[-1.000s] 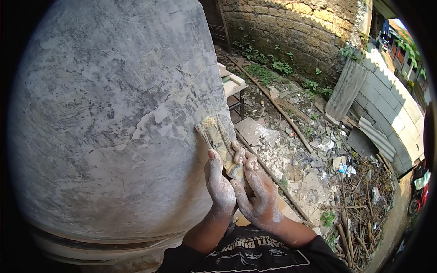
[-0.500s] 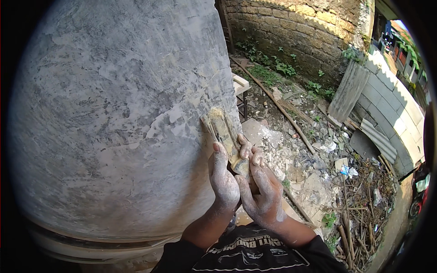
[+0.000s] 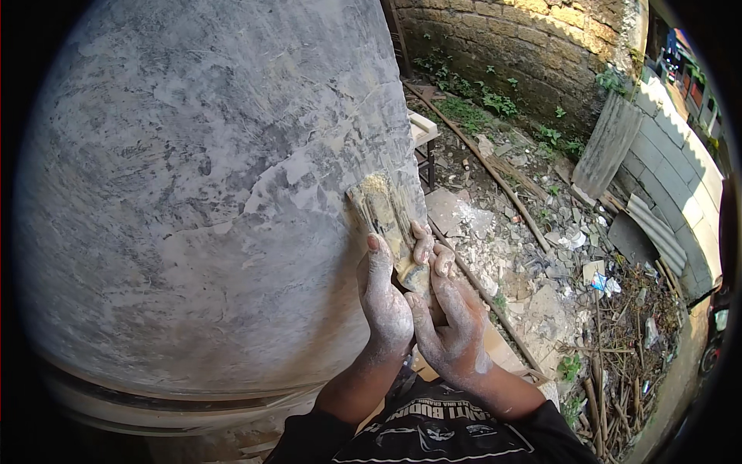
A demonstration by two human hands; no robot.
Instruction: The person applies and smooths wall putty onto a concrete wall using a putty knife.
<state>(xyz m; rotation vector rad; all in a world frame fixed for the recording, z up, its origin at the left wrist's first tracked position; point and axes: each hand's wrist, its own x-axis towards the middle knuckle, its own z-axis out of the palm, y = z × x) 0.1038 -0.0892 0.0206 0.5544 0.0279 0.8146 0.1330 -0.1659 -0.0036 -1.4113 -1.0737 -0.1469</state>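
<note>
A large grey, mottled slab (image 3: 209,185) smeared with pale patches fills the left and middle. Against it near its right edge lies a flared scraper (image 3: 380,213), streaked and caked, with a dab of yellowish paste at its wide end. My right hand (image 3: 454,317) has its fingers curled round the narrow end of the scraper. On its other side, my left hand (image 3: 385,305) closes in with the thumb pointing up along the edge; its other fingers are mostly hidden. White powder coats both hands.
Rubble and broken tile (image 3: 533,301) cover the ground to the right, with a long pole (image 3: 495,174) across it. A white-topped stand (image 3: 423,127) is beside the slab. Beyond are a brick wall (image 3: 525,46), a leaning post (image 3: 608,143), a block wall (image 3: 676,166) and corrugated sheet (image 3: 655,230).
The whole view has shifted slightly, so the slab's edge and yard sit farther right. Both hands keep their places on the scraper, which stays against the slab near its edge.
</note>
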